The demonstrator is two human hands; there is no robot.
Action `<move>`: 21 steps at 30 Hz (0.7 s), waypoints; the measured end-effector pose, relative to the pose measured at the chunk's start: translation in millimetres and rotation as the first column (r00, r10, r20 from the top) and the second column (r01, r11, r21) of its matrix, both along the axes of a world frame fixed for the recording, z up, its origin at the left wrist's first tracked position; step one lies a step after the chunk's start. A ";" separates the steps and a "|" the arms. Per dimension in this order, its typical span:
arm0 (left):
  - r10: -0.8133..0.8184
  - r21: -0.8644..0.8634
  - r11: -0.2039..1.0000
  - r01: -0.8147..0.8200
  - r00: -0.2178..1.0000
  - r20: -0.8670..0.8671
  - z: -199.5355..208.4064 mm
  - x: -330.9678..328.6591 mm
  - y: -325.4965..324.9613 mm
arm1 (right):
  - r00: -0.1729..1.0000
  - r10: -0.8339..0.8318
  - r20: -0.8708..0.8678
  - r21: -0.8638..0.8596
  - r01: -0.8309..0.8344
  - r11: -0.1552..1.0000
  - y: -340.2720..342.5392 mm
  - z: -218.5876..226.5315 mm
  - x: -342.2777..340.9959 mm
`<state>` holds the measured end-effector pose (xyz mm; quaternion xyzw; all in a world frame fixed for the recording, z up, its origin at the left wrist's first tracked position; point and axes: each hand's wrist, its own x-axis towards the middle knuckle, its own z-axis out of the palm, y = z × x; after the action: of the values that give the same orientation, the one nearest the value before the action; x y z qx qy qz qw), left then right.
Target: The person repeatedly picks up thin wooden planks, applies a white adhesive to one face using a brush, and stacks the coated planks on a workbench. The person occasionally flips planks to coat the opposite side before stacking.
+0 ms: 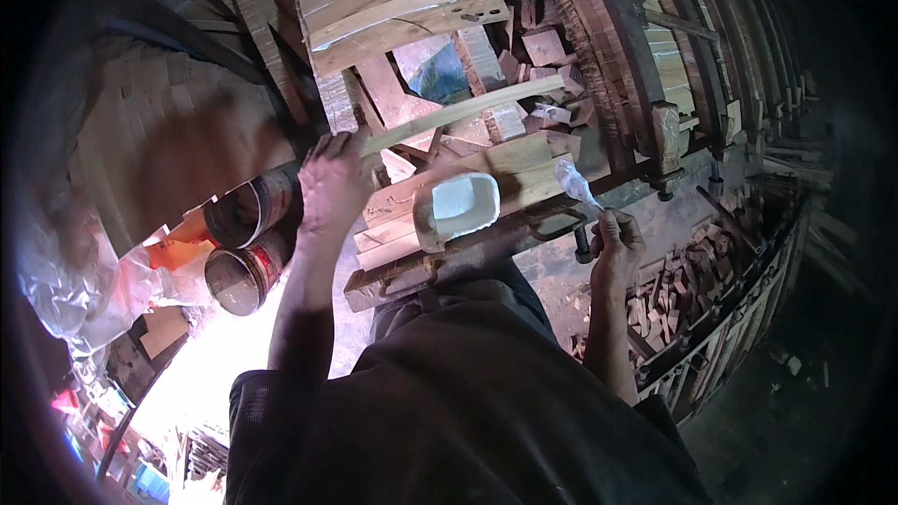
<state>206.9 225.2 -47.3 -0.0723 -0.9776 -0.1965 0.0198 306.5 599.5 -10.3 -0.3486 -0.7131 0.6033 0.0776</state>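
Observation:
My left hand (332,185), slightly smeared by motion, is closed on the near-left end of a long, thin wooden strip (468,112). The strip slants up to the right above the bench. Between my hands a squarish pale plastic tub (432,227) rests on wooden boards, with thick white stuff like glue inside. To the right of the tub, my right hand (617,238) pinches the thin end of a small applicator (572,180). Its wider tip is coated whitish and points up and left; its exact kind does not show.
Joined boards (402,14) lie at the far side, with wood offcuts (543,47) beside them. Two used buckets (237,281) stand at left near clear plastic sheeting (70,285). Clamp bars with bolts (582,243) run along the right, over a heap of wood scraps (678,290).

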 end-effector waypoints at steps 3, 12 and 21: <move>0.108 0.036 0.993 -0.110 0.992 0.070 4.4 8.2 -16.3 | 0.998 0.064 -0.016 -0.041 -0.065 0.997 8.6 -9.3 8.5; 0.224 0.048 0.974 -0.223 0.975 -0.004 7.3 41.0 -36.3 | 0.980 0.167 -0.105 -0.061 -0.174 0.983 37.9 -35.4 34.3; 0.055 0.792 0.555 -0.252 0.962 0.268 -4.1 137.0 52.6 | 0.826 0.524 -0.209 0.299 -0.456 0.838 17.3 -44.0 35.7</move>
<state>343.9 277.7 -51.4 0.0526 -0.7732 -0.6309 -0.0359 342.2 616.8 -54.3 -0.0510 -0.8266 0.5571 0.0608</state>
